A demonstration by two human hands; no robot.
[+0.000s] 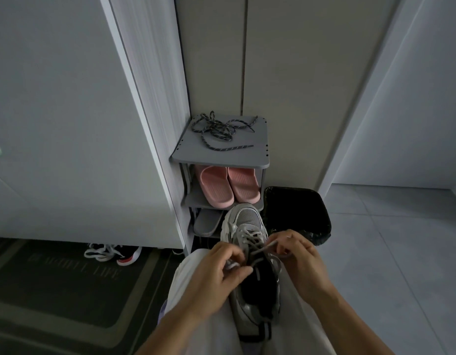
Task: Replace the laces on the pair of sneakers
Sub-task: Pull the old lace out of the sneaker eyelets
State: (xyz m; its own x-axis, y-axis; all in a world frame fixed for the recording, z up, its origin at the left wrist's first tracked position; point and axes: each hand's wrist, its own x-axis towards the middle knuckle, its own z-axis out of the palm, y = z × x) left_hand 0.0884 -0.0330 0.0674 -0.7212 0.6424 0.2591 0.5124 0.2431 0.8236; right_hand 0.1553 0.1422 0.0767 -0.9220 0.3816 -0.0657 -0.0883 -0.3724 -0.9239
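A grey and white mesh sneaker with a black lining (250,278) lies along the person's lap, on pale trousers (196,334), with its toe pointing at the small grey plastic shoe rack (266,165) and almost reaching the rack's lower shelves. A pale grey lace (248,237) is crossed through the front eyelets. The left hand (216,272) has its fingers curled at the sneaker's upper eyelets and pinches a bit of this lace. The right hand (298,254) pinches a free strand of it between thumb and fingertips, drawn up and out from the shoe.

A loose tangle of dark speckled cord laces (219,130) lies on top of the rack. A pair of pink rubber slippers (228,187) sits on the shelf below, and a grey slipper (207,222) on the shelf under that. A black bin lined with a black bag (298,213) stands just right of the rack. On the floor left of the rack lies a black sneaker with white laces and a red sole (116,253), at the edge of a dark doormat (55,290).
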